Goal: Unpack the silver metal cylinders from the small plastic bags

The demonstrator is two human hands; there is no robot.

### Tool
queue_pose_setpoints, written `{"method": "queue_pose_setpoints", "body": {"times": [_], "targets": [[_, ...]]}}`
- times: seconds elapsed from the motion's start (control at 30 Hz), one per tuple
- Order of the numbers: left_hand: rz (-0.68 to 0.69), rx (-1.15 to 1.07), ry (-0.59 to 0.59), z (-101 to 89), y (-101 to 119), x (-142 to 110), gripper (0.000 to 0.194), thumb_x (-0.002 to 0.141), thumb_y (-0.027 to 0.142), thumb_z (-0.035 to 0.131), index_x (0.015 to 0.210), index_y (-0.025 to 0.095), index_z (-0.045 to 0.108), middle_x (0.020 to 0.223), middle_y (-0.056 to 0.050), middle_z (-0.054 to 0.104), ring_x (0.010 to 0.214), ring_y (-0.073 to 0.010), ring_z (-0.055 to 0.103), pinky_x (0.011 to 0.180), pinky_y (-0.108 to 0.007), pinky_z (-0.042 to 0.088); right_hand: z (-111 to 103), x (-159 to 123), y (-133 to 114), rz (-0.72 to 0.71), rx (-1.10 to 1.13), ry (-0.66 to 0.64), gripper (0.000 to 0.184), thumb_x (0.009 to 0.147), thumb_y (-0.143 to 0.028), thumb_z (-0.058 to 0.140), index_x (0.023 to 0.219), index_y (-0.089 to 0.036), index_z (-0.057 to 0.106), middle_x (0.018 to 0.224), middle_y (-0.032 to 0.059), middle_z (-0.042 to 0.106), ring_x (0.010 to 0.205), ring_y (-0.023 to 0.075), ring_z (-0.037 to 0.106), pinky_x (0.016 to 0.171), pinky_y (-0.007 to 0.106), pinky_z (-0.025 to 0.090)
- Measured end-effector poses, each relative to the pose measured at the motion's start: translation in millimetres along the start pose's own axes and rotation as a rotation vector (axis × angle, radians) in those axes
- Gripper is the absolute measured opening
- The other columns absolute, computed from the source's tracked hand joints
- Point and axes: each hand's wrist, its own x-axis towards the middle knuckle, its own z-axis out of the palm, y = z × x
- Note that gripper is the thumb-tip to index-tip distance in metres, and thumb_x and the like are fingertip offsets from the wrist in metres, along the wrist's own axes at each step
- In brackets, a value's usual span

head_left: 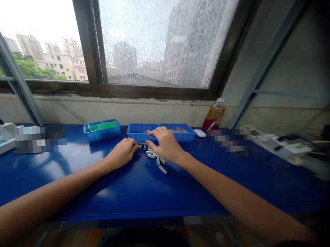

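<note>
Several small grey metal cylinders lie in a loose pile on the blue tabletop, in front of a long blue tray. My left hand rests on the table left of the pile. Its fingers are pinched together on a small metal cylinder, partly hidden by the fingertips. Over the pile and the tray's front edge is my right hand, thumb and fingers apart. A metal piece shows at the tray close to its fingertips. My right hand covers part of the tray and some cylinders.
Left of the long tray stands a smaller blue tray with green contents. A bottle and a white rounded object are at the back right. Power strips and cables lie at both sides. A window is behind the table.
</note>
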Motion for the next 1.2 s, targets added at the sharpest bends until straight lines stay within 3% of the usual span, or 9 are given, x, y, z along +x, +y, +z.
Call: {"method": "queue_pose_setpoints", "body": {"times": [0.1, 0.23, 0.37, 0.5, 0.6, 0.77, 0.87, 0.97, 1.2], "targets": [[-0.001, -0.098, 0.018, -2.2, 5.1, 0.9, 0.028, 0.090, 0.027, 0.031, 0.075, 0.016, 0.052, 0.074, -0.006, 0.058, 0.070, -0.0181, 0.053, 0.065, -0.029, 0.040, -1.2, -3.2, -14.5, -0.132, 0.067, -0.069, 0.020, 0.079, -0.032, 0.056, 0.093, -0.018, 0.056, 0.092, 0.0066, 0.059, 0.089, 0.0208, 0.048, 0.073, 0.031, 0.033], [0.011, -0.165, 0.045, -6.4, 12.3, -0.5, 0.033, 0.090, 0.030, 0.030, 0.068, 0.016, 0.050, 0.064, -0.002, 0.054, 0.061, -0.0148, 0.050, 0.059, -0.026, 0.038, 4.4, -3.9, -21.0, -0.162, 0.112, -0.076, 0.011, 0.083, -0.026, 0.051, 0.085, -0.016, 0.056, 0.084, 0.0063, 0.059, 0.082, 0.0185, 0.050, 0.072, 0.031, 0.035], [-0.003, -0.311, 0.086, -11.7, 14.9, -2.5, 0.030, 0.090, 0.030, 0.029, 0.080, 0.015, 0.053, 0.068, -0.001, 0.056, 0.064, -0.0134, 0.052, 0.060, -0.025, 0.040, 8.7, -2.8, -17.3, -0.098, 0.176, -0.022, 0.018, 0.087, -0.028, 0.046, 0.077, -0.016, 0.056, 0.078, 0.0056, 0.059, 0.076, 0.0172, 0.051, 0.073, 0.030, 0.037], [0.072, -0.429, 0.115, -18.0, 18.7, -4.4, 0.024, 0.083, 0.028, 0.047, 0.102, 0.014, 0.049, 0.081, -0.003, 0.058, 0.071, -0.0131, 0.054, 0.062, -0.024, 0.042, 8.7, -0.9, -13.8, 0.039, 0.237, 0.021, 0.024, 0.090, -0.026, 0.040, 0.074, -0.017, 0.055, 0.073, 0.0048, 0.060, 0.072, 0.0159, 0.053, 0.069, 0.027, 0.038], [0.100, -0.394, 0.153, -20.8, 23.1, -5.0, 0.019, 0.079, 0.024, 0.053, 0.095, 0.014, 0.051, 0.079, -0.003, 0.058, 0.070, -0.0127, 0.053, 0.062, -0.024, 0.042, 7.4, 0.3, -13.5, 0.082, 0.273, 0.028, 0.027, 0.091, -0.027, 0.038, 0.072, -0.017, 0.055, 0.070, 0.0038, 0.059, 0.068, 0.0149, 0.054, 0.064, 0.026, 0.037], [0.098, -0.264, 0.196, -19.1, 24.5, -4.2, 0.012, 0.086, 0.025, 0.042, 0.089, 0.015, 0.049, 0.076, -0.003, 0.057, 0.067, -0.0135, 0.052, 0.062, -0.026, 0.042, 6.5, -1.5, -17.2, 0.077, 0.332, 0.003, 0.032, 0.090, -0.033, 0.037, 0.066, -0.018, 0.050, 0.064, 0.0020, 0.056, 0.062, 0.0133, 0.052, 0.058, 0.024, 0.035], [0.075, -0.262, 0.182, -16.2, 22.4, -4.0, 0.016, 0.089, 0.025, 0.036, 0.089, 0.015, 0.047, 0.078, -0.005, 0.058, 0.069, -0.0148, 0.054, 0.064, -0.027, 0.042, 6.3, -4.1, -20.4, 0.110, 0.376, 0.001, 0.022, 0.087, -0.037, 0.043, 0.082, -0.018, 0.051, 0.066, 0.0005, 0.056, 0.061, 0.0128, 0.052, 0.057, 0.023, 0.036], [0.057, -0.248, 0.162, -14.6, 21.1, -4.1, 0.022, 0.090, 0.026, 0.030, 0.086, 0.015, 0.048, 0.076, -0.005, 0.058, 0.069, -0.0155, 0.055, 0.064, -0.027, 0.042, 6.0, -6.1, -22.4, 0.048, 0.404, -0.020, 0.026, 0.079, -0.031, 0.056, 0.100, -0.018, 0.047, 0.073, -0.0003, 0.057, 0.063, 0.0129, 0.053, 0.060, 0.023, 0.039], [0.021, -0.202, 0.122, -19.0, 22.3, -5.1, 0.031, 0.091, 0.028, 0.026, 0.070, 0.017, 0.046, 0.060, 0.000, 0.051, 0.056, -0.0123, 0.049, 0.057, -0.024, 0.038, 9.3, -6.5, -21.1, -0.056, 0.359, -0.004, 0.009, 0.082, -0.021, 0.050, 0.090, -0.018, 0.052, 0.077, 0.0024, 0.059, 0.069, 0.0143, 0.055, 0.067, 0.026, 0.042]]}}
